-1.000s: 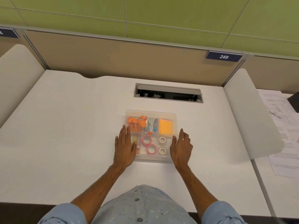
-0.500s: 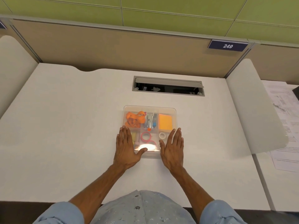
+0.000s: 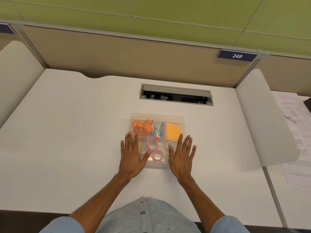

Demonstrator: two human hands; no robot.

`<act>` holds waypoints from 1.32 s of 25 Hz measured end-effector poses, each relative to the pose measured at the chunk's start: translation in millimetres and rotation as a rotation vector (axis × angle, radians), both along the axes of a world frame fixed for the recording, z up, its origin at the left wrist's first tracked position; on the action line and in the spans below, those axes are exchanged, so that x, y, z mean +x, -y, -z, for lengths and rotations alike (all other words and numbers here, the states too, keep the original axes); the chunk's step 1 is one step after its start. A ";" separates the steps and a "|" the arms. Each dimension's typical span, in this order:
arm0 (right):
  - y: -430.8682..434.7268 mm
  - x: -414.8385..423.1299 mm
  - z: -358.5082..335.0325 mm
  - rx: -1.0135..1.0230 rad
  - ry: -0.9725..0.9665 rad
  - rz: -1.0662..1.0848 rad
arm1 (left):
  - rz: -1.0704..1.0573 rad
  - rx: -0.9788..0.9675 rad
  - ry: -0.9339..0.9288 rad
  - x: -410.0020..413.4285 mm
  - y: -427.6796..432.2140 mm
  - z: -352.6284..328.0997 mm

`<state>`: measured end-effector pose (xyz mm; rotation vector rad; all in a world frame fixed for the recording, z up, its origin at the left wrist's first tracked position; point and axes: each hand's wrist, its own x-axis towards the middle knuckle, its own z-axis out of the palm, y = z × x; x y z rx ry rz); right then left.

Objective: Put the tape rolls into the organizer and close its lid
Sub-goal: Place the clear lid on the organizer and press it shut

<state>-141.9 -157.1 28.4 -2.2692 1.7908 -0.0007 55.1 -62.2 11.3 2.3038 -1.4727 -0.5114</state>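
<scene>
Your left hand (image 3: 132, 156) and right hand (image 3: 182, 157) lay flat and spread, grasping nothing, on the clear organizer (image 3: 157, 140) at mid-surface. Pink tape rolls (image 3: 155, 150) sat inside. The thin plastic lid probably flexed; pressing its edges suited it best.

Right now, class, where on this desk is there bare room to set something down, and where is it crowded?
Free: the white desk left of the organizer, and the strip between its right wall and the curved divider. Crowded: the centre, where the left hand and right hand lie flat on it, before the cable hatch.
</scene>
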 end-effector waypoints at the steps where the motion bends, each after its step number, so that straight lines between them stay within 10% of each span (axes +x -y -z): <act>1: 7.6 3.1 -3.3 0.002 0.018 -0.005 | -0.003 -0.017 0.008 2.0 3.9 -2.1; 33: 108.2 44.3 -0.7 0.065 0.079 -0.109 | 0.041 0.115 0.207 55.2 106.2 11.7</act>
